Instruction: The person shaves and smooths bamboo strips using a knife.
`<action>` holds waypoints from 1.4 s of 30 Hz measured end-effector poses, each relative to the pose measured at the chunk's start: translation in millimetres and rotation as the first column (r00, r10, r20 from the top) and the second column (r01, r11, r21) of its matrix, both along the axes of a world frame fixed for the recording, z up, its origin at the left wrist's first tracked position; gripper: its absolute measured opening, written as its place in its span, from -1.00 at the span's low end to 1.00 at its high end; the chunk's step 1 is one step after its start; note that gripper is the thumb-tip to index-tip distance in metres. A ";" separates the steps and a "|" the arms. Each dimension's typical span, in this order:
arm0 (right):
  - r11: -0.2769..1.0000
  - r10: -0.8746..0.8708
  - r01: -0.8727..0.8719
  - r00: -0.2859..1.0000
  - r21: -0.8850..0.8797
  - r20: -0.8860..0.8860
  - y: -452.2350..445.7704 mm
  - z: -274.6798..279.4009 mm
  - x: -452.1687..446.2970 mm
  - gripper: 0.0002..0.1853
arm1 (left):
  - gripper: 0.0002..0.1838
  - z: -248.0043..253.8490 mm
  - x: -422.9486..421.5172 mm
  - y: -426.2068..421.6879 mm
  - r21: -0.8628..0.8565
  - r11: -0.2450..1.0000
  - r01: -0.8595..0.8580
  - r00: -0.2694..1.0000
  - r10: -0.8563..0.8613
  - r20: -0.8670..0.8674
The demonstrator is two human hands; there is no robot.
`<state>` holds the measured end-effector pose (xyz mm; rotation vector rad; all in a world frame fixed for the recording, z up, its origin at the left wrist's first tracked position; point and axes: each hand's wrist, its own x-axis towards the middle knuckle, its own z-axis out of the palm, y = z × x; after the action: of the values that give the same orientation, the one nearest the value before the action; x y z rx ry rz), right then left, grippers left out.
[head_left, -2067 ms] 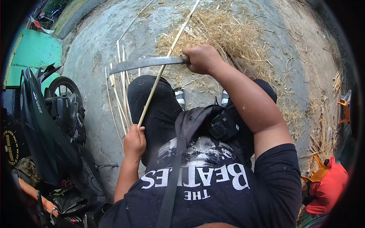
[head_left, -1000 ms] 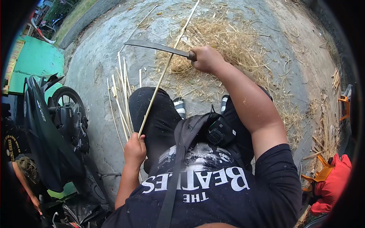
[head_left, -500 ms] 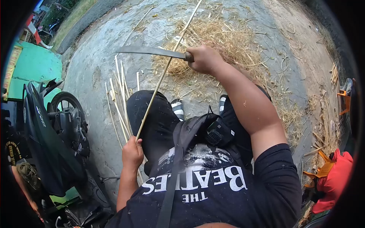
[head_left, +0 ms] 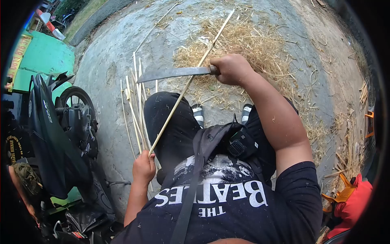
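My left hand (head_left: 144, 167) is closed around the lower end of a long, thin bamboo strip (head_left: 172, 110). The strip slants up and away to the right, past my left knee. In my right hand (head_left: 233, 69) is the wooden handle of a machete, and its long blade (head_left: 172, 73) points left. The blade crosses the strip above the knee and appears to touch it. Several pale strips (head_left: 137, 118) lie on the ground to the left of my knee.
A heap of shavings (head_left: 248, 40) covers the concrete ground ahead. On the left a dark motorcycle (head_left: 53, 134) stands near a green surface (head_left: 48, 57). Split pieces and debris (head_left: 349, 138) line the right side, near a red cloth (head_left: 353, 203). A person's arm (head_left: 24, 195) shows at lower left.
The machete has come down the strip a little, closer to my left hand, and its tip has dipped. My left hand keeps its hold. The whole view has shifted slightly.
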<state>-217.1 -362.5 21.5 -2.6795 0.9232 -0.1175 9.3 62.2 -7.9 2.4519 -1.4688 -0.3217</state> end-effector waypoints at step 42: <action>0.903 -0.425 0.403 0.887 0.148 0.180 -66.6 -32.2 -34.1 -0.86 | -0.76 -4.6 8.1 -7.4 -0.003 0.999 0.033 0.998 -0.033 0.054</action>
<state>-251.2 -429.1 -10.8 -2.2779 1.3744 -0.4219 17.4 54.8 -12.5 2.4541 -1.5313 -0.2611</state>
